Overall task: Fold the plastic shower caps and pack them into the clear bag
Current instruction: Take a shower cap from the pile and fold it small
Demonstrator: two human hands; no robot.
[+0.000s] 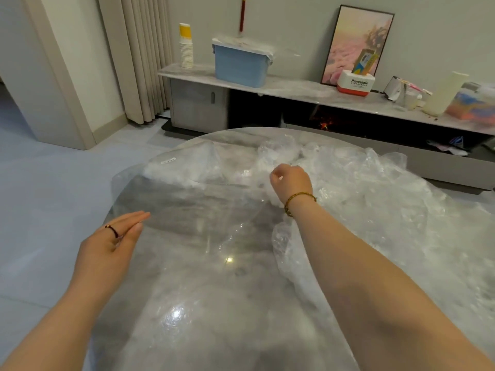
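Reaching forward, right hand (290, 180) pinches shower caps (356, 183); left hand (107, 250) flat, released.

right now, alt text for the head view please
A person's right hand, fingers curled, reaches into a heap of crumpled clear shower caps on a round marble table; the left hand, fingers straight, is beside a clear bag.

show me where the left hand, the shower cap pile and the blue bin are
left hand (112, 245): head view, back of the hand
shower cap pile (361, 188): head view, crumpled plastic near its middle
blue bin (238, 68): head view, front wall
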